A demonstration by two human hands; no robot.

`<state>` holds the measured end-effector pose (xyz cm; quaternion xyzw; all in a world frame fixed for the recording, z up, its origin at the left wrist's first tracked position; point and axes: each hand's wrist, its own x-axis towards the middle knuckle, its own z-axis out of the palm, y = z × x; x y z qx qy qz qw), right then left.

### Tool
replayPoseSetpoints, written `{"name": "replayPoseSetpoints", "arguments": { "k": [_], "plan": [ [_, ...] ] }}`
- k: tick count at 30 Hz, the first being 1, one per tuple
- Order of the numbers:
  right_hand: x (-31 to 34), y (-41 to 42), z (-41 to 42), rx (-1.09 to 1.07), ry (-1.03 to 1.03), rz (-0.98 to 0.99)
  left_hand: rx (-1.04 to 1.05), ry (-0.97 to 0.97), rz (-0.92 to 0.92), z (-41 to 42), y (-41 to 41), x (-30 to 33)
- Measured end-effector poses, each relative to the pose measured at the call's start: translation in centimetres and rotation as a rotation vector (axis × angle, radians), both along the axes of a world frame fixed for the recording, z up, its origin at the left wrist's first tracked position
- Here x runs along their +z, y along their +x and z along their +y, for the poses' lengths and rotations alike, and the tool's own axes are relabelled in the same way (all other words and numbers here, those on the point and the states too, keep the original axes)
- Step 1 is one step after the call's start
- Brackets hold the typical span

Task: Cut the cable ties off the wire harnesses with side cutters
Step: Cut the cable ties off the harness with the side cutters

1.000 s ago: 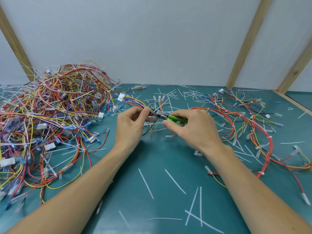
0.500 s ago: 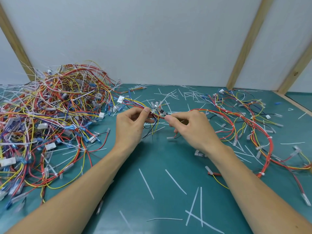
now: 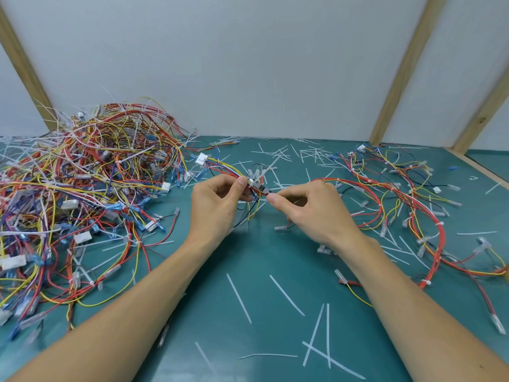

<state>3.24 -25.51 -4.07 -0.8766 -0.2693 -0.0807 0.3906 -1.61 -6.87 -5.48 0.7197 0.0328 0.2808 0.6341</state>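
Observation:
My left hand (image 3: 217, 205) pinches a bundle of red, yellow and blue wires, the wire harness (image 3: 224, 168), just above the green table. A white cable tie (image 3: 259, 176) sticks up from the bundle beside my left thumb. My right hand (image 3: 311, 209) grips the side cutters (image 3: 264, 188). Only their dark metal jaws show, placed at the bundle by the tie. The cutters' handles are hidden inside my right fist.
A big tangle of harnesses (image 3: 82, 194) fills the left of the table (image 3: 264, 271). More loose red and yellow harnesses (image 3: 399, 199) lie at the right. Cut white tie strips (image 3: 286, 295) are scattered over the front and back. A wooden frame (image 3: 399, 73) stands behind.
My right hand has turned and slid left, so the cutters' green handles are now hidden in the fist. The jaws have moved up to the tie on the bundle.

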Motion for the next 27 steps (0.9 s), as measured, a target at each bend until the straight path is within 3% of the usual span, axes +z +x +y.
{"name": "replayPoseSetpoints", "arguments": {
  "k": [27],
  "plan": [
    [-0.10, -0.05, 0.06, -0.004, -0.079, 0.075, -0.038, -0.026, -0.014, -0.15, 0.03, -0.36]
  ]
}}
